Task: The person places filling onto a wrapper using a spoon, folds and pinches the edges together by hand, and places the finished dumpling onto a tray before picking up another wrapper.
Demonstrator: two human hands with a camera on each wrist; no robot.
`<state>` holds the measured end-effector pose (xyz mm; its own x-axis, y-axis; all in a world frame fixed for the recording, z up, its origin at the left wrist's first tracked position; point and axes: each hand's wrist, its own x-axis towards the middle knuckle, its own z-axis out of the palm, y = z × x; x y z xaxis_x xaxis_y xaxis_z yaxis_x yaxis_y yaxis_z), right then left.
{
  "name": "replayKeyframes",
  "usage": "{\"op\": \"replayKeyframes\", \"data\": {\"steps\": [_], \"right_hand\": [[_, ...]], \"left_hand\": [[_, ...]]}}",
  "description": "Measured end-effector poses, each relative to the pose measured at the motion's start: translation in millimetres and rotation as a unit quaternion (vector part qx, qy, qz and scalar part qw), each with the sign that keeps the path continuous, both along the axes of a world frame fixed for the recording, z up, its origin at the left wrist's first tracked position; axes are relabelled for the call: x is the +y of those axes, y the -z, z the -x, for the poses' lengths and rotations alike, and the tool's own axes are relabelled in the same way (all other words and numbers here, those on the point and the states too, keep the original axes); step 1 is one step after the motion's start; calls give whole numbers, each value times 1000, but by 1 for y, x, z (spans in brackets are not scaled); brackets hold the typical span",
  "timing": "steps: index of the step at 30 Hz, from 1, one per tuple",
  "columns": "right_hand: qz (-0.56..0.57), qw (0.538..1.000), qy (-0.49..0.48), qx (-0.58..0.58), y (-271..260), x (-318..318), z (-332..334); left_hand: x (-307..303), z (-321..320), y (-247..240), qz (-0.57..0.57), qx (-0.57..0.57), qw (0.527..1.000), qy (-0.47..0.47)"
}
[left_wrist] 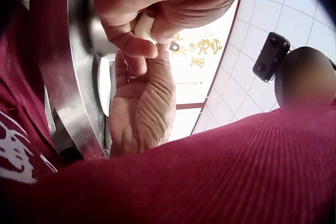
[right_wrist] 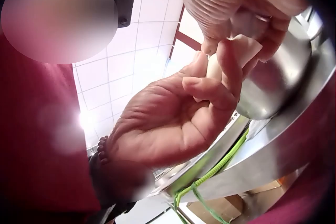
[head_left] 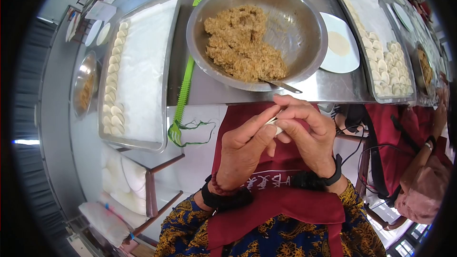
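Observation:
A small white dumpling [head_left: 278, 128] is pinched between both hands above the person's lap, just in front of the table edge. My left hand [head_left: 243, 150] grips one side of it, thumb and fingertips pressed on the dough. On the other side, my right hand [head_left: 310, 135] pinches it with thumb and forefinger. In the right wrist view, a pale flap of the dumpling's wrapper [right_wrist: 247, 49] sticks out between the fingers. Fingers cover most of the dumpling in the left wrist view. Beyond the hands stands a steel bowl [head_left: 304, 43] of brown filling [head_left: 243, 43], a metal utensil handle [head_left: 285, 86] over its rim.
A paper-lined tray [head_left: 143, 66] with a row of dumplings lies left; another tray [head_left: 371, 14] with several dumplings lies right. A white plate [head_left: 350, 52] holds a round wrapper [head_left: 338, 43]. A green back scratcher [head_left: 183, 95] hangs off the edge. Another person's arm [head_left: 419, 162] is at right.

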<state>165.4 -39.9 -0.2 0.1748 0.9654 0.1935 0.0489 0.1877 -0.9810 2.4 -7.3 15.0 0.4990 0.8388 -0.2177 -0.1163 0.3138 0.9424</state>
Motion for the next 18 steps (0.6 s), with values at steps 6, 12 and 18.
{"op": "replayKeyframes", "data": {"steps": [6, 12, 18], "right_hand": [[89, 994, 38, 47, -12, -3, 5], [153, 940, -81, 293, -22, 0, 4], [139, 937, -47, 316, -18, 1, 10]], "left_hand": [[2, 1, 0, 27, -164, 984, -60], [3, -1, 2, 19, -154, 987, -52], [2, -5, 4, -8, -153, 986, -65]]}}
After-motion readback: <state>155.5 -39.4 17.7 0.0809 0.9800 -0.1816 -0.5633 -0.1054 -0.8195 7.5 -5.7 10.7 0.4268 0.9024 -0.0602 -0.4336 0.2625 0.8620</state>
